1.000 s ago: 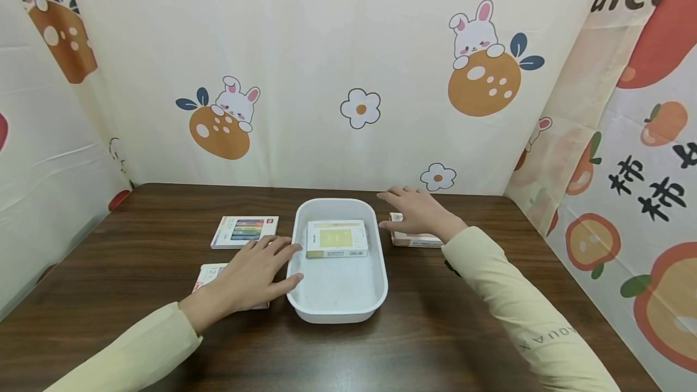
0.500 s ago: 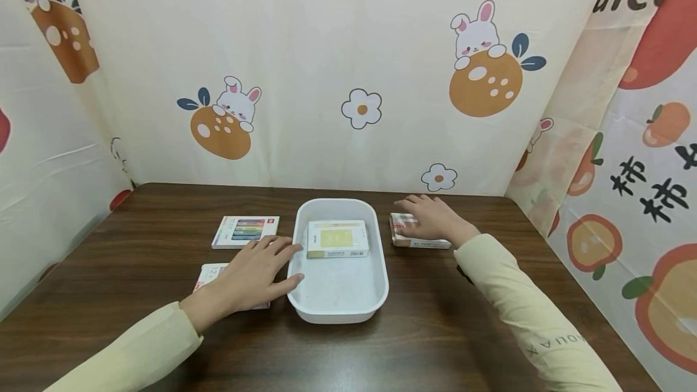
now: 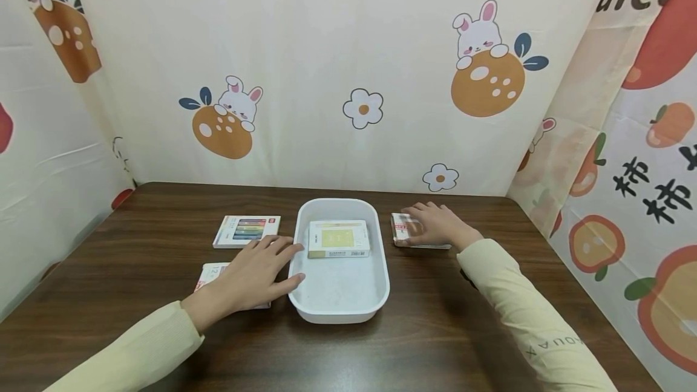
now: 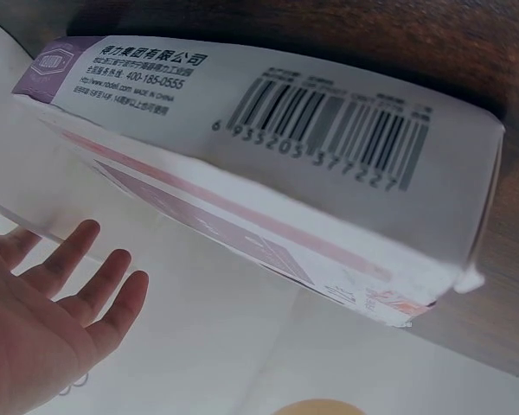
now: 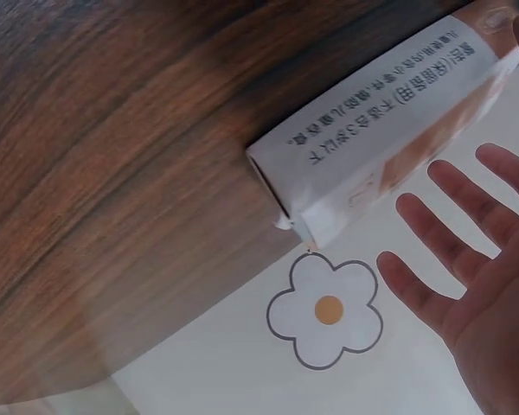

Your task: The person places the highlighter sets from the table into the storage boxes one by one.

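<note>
My left hand (image 3: 253, 277) has its fingers spread at the left rim of a white plastic basin (image 3: 337, 298). A flat white box with a yellow-green panel (image 3: 339, 238) lies in the basin's far half. Beneath my left wrist is a white cardboard box with a purple end (image 4: 242, 112), partly hidden in the head view. Right of the basin, my right hand (image 3: 438, 224) is low over a white box with an orange-brown panel (image 3: 401, 228), covering much of it. The right wrist view shows those fingers (image 5: 428, 229) extended beside this box, not curled round it.
A white box picturing coloured sticks (image 3: 247, 231) lies flat on the dark wooden table (image 3: 136, 247), left of the basin's far end. Behind the table hangs a cream curtain (image 3: 305, 156) printed with rabbits and flowers; more printed cloth (image 3: 599, 259) closes off the right side.
My right hand has moved right and down from beside the basin's far right rim to the box there. The left hand and the basin have stayed in place.
</note>
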`<act>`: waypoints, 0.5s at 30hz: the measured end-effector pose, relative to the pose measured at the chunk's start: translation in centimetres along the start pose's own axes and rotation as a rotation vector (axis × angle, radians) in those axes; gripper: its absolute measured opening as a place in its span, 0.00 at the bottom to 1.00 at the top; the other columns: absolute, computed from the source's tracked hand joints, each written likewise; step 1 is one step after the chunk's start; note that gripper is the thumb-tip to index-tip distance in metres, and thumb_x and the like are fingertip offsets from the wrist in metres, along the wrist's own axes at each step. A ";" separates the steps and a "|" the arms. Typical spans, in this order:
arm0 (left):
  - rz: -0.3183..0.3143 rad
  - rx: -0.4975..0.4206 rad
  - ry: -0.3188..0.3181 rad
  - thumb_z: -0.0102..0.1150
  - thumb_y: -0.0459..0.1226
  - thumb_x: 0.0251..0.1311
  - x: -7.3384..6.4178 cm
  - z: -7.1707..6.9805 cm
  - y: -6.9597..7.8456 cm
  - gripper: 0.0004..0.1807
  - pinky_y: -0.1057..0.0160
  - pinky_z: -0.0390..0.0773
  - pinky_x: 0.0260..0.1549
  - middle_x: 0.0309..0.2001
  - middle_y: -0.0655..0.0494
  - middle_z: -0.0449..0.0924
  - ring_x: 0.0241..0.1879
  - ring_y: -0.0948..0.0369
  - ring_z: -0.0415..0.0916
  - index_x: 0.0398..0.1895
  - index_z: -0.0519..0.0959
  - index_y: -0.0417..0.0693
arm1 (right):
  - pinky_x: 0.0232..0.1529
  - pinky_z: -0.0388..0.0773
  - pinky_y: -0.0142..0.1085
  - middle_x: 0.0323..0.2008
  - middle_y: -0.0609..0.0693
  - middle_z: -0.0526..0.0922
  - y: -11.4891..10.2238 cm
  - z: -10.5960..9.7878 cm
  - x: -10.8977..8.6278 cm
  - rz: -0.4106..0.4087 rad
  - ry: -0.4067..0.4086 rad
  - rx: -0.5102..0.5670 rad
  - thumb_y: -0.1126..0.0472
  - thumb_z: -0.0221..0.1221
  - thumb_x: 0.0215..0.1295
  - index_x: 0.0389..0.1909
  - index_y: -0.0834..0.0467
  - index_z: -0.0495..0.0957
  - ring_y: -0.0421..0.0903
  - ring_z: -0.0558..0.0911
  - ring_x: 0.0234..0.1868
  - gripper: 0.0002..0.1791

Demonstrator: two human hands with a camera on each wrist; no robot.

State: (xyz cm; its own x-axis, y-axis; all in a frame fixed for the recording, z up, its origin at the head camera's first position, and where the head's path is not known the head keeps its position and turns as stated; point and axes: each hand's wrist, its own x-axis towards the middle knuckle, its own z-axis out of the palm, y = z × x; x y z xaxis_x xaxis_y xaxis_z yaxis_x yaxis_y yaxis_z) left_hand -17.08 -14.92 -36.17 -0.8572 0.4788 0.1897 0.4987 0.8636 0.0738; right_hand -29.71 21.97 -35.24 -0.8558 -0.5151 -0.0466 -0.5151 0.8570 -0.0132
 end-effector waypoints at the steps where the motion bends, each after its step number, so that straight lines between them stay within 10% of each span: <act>1: 0.000 0.000 0.001 0.44 0.62 0.58 0.0 0.0 0.0 0.32 0.44 0.65 0.55 0.58 0.52 0.69 0.58 0.51 0.66 0.60 0.68 0.55 | 0.56 0.63 0.60 0.58 0.55 0.71 0.1 0.1 0.0 0.000 0.000 -0.006 0.35 0.61 0.48 0.62 0.54 0.65 0.58 0.69 0.57 0.43; 15: -0.013 -0.005 -0.021 0.43 0.63 0.58 0.0 0.0 0.0 0.33 0.43 0.63 0.56 0.59 0.52 0.68 0.59 0.50 0.65 0.61 0.67 0.56 | 0.56 0.62 0.59 0.58 0.55 0.70 0.6 0.8 0.3 0.016 -0.027 -0.010 0.35 0.63 0.45 0.64 0.53 0.63 0.58 0.68 0.57 0.46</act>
State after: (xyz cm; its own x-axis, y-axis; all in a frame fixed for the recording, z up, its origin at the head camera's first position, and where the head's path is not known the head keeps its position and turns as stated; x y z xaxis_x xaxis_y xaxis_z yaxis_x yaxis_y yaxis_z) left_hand -17.08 -14.90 -36.14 -0.8661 0.4708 0.1680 0.4882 0.8690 0.0813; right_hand -30.26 22.36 -36.01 -0.8624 -0.5008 -0.0739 -0.5020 0.8649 -0.0022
